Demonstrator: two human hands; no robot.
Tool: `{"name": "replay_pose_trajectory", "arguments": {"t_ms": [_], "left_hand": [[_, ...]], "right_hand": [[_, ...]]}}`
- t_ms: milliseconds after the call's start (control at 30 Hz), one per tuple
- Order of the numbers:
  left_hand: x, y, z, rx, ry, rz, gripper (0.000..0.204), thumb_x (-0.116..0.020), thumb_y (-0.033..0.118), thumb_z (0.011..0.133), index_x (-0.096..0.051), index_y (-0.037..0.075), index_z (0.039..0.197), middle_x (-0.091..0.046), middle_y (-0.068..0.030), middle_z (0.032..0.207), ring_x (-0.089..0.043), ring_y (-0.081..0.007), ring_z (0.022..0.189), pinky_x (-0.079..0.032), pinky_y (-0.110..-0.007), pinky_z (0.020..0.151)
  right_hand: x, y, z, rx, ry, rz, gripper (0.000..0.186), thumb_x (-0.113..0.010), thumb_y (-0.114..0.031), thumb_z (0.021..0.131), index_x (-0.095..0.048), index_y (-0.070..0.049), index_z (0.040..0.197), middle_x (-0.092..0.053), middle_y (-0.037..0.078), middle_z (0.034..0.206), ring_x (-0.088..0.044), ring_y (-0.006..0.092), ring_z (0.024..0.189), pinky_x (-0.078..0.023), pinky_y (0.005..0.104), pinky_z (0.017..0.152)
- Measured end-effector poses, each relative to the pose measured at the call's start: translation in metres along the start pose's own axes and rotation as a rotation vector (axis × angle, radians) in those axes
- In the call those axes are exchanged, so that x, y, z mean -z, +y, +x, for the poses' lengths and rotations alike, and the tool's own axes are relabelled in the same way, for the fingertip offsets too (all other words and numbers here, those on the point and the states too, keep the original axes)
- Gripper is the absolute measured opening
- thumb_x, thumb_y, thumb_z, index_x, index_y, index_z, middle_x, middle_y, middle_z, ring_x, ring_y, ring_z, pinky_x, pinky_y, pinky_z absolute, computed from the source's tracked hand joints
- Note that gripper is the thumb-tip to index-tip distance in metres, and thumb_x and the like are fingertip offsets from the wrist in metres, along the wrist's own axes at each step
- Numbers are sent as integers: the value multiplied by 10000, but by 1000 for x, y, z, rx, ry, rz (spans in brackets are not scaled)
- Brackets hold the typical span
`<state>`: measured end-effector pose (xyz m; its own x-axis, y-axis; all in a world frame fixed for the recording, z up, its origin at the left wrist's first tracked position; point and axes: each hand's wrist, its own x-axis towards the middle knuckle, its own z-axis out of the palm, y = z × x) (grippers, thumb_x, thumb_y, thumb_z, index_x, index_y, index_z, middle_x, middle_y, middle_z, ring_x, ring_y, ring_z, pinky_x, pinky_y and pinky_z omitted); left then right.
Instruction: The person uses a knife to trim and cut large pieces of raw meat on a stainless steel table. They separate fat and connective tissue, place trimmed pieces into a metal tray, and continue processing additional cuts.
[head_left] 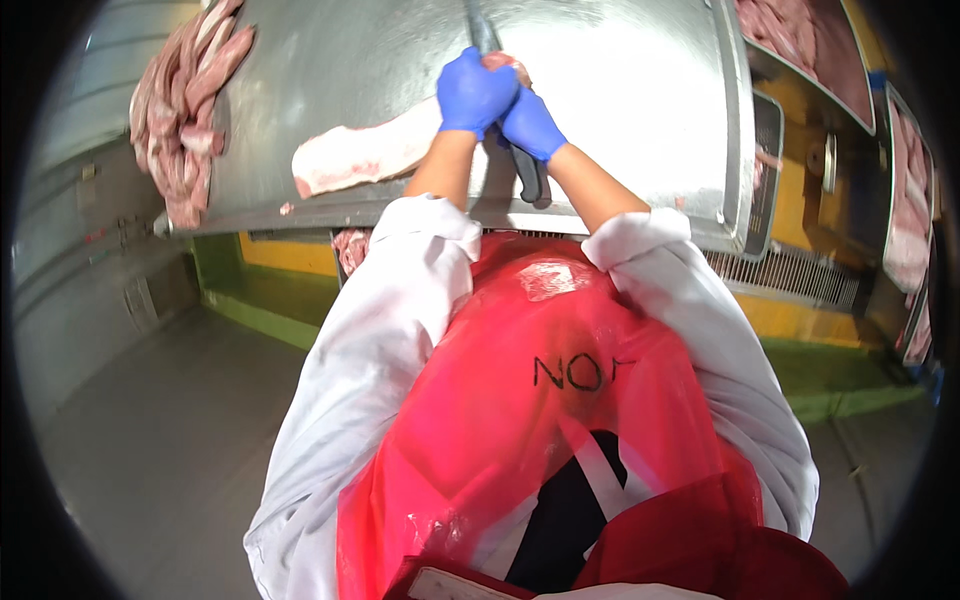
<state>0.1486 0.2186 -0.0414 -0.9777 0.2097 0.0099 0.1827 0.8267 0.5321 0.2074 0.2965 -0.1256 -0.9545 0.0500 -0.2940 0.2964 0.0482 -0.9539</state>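
A long pale slab of raw meat [365, 155] with a fatty surface lies on the steel table [300, 85]. Its far right end shows pink beyond my gloved hands. My left hand [475, 92], in a blue glove, is closed over this right part of the slab, its fingertips hidden. Close against it, my right hand [533, 125], also blue-gloved, is wrapped round a knife [528, 178]. The dark handle end sticks out toward me below that hand, and a grey blade shows beyond my left hand; the part between is covered.
Many trimmed meat strips [185, 110] are heaped at the table's left edge. To the right, past the raised table rim [738, 120], stand a tray of meat [785, 35] and further meat pieces [908, 200]. Small scraps lie near the front edge. Below is a green ledge [260, 290].
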Motion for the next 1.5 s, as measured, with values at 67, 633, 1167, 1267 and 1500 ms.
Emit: {"name": "replay_pose_trajectory", "arguments": {"t_ms": [67, 633, 1167, 1267, 1500], "left_hand": [[-2, -7, -6, 51, 86, -87, 437, -695, 363, 758, -670, -27, 954, -703, -267, 879, -696, -431, 842, -556, -468, 781], [-18, 33, -36, -224, 129, -298, 149, -604, 128, 808, -614, 2, 887, -691, -201, 777, -711, -350, 699, -569, -457, 639], [-54, -37, -25, -487, 359, 413, 519, -745, 194, 764, -558, 29, 1219, -675, -138, 872, -680, -276, 864, -540, -407, 781], [-44, -31, 7, -395, -153, 178, 381, -744, 169, 753, -642, 29, 1092, -688, -124, 933, -673, -269, 931, -537, -385, 808], [47, -75, 7, 306, 224, -1202, 335, -697, 51, 854, -585, 14, 1167, -642, -64, 951, -639, -186, 813, -550, -332, 707]], "right_hand": [[-18, -15, -57, -37, 55, 8, 481, -508, -133, 920, -490, -49, 1393, -705, 193, 852, -692, 283, 638, -550, 386, 636], [-35, 47, -30, -54, -132, 90, 620, -544, -140, 1000, -246, -86, 1541, -639, 97, 959, -612, 184, 759, -512, 305, 663], [200, -20, -196, -251, 161, -53, 782, -461, 49, 944, -156, -209, 1617, -642, 85, 1027, -514, 70, 562, -433, 218, 466], [178, 9, -160, -107, 285, 29, 788, -471, 39, 969, -109, -221, 1619, -642, 112, 1055, -542, 97, 579, -490, 231, 502], [37, -10, -50, -57, 43, 439, 831, -493, -9, 945, -73, -252, 1619, -560, 33, 747, -536, 108, 544, -457, 262, 448]]}}
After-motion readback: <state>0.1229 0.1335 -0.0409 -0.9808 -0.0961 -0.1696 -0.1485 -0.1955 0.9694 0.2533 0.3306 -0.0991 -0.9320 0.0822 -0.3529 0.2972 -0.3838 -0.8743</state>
